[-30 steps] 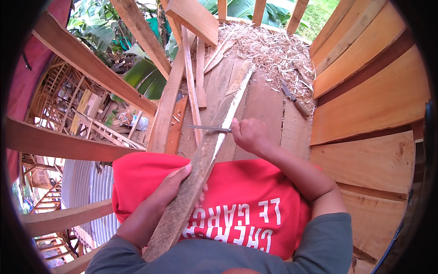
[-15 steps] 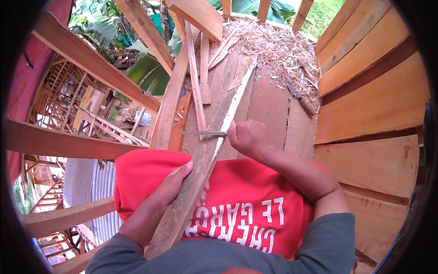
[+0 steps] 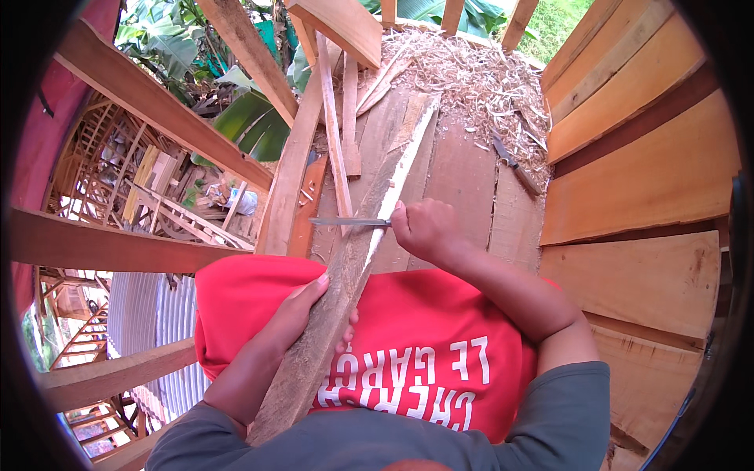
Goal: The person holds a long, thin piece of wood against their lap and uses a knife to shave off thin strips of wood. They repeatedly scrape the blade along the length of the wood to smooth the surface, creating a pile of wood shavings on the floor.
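A long rough wooden beam (image 3: 322, 330) slants from my body to the plank floor ahead, its right edge shaved pale along the far half. My left hand (image 3: 305, 304) is wrapped round its near part, thumb on the left side and fingertips showing on the right. In my closed right hand (image 3: 426, 230) is a knife (image 3: 345, 222); its blade lies across the beam, pointing left, and the fist covers the handle. A red cloth (image 3: 424, 330) with white lettering spreads under the beam over my lap.
Curly wood shavings (image 3: 487, 74) are heaped on the far floor. Another knife (image 3: 514, 166) lies on the planks at right. Loose wooden strips (image 3: 334, 133) lean at the far left. A plank wall (image 3: 636, 180) closes the right side; open railings (image 3: 141, 243) run along the left.
My right hand and the knife have shifted very slightly away from me along the beam. My left hand keeps its hold.
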